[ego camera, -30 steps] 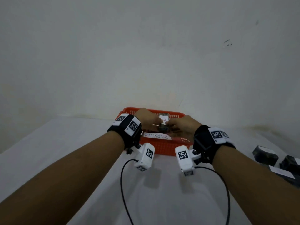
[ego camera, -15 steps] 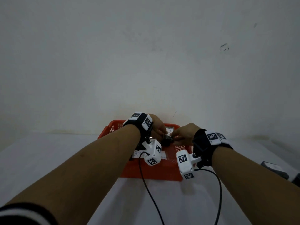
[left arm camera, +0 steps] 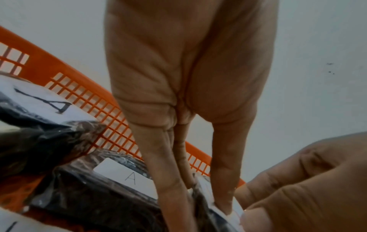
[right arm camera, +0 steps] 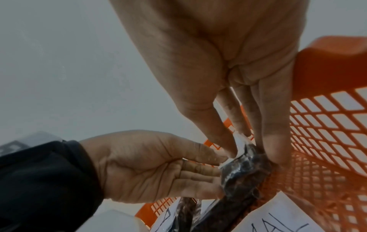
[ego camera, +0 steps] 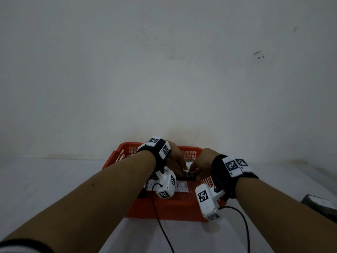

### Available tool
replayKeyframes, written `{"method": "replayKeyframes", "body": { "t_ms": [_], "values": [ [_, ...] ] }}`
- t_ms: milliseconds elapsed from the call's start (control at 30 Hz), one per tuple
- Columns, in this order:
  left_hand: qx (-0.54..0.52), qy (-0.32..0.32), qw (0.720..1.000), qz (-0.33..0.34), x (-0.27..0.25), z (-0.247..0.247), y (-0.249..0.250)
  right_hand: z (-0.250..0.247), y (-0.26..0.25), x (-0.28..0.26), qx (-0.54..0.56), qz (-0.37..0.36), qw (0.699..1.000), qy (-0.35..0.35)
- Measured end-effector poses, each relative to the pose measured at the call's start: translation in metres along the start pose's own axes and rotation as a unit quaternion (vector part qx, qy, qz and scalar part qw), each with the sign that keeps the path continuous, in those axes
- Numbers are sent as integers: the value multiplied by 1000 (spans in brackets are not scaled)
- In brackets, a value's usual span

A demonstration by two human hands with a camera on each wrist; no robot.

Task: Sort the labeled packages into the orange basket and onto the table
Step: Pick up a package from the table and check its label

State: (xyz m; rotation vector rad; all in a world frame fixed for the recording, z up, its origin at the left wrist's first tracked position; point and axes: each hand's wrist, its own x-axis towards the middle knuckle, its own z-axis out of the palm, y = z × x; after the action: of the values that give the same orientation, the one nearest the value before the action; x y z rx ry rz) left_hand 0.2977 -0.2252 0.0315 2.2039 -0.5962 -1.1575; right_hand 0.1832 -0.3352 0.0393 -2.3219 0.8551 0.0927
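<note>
The white tabletop [ego camera: 54,189] is occupied at 12 o'clock by the orange basket [ego camera: 182,207]. Inside it, at its 1 o'clock, a black package [ego camera: 187,175] is pinched from 9 o'clock by the left hand [ego camera: 176,158] and from 3 o'clock by the right hand [ego camera: 202,162].

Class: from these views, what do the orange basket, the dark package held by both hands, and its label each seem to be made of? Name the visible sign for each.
Orange basket: looks like moulded plastic, matte, with lattice walls and a smooth solid rim.
Dark package: probably thin plastic film, glossy; it crinkles and glints. Contents are hidden.
Label: seems paper, matte white, bending under the right hand's fingers.
</note>
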Motion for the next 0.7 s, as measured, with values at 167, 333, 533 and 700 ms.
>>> {"method": "replayKeyframes", "body": {
  "t_ms": [167,333,533,700],
  "values": [
    [47,11,999,4,13,0,-5,1,-4,4,-27,9,999,-25],
    [305,13,949,76,21,5,-9,2,-9,-2,-58,42,994,-82],
    [433,44,887,151,37,6,-24,5,-15,-3,-112,48,987,-101],
    [445,60,879,160,58,1,-33,7,-16,0,-112,61,987,-99]
  ]
}}
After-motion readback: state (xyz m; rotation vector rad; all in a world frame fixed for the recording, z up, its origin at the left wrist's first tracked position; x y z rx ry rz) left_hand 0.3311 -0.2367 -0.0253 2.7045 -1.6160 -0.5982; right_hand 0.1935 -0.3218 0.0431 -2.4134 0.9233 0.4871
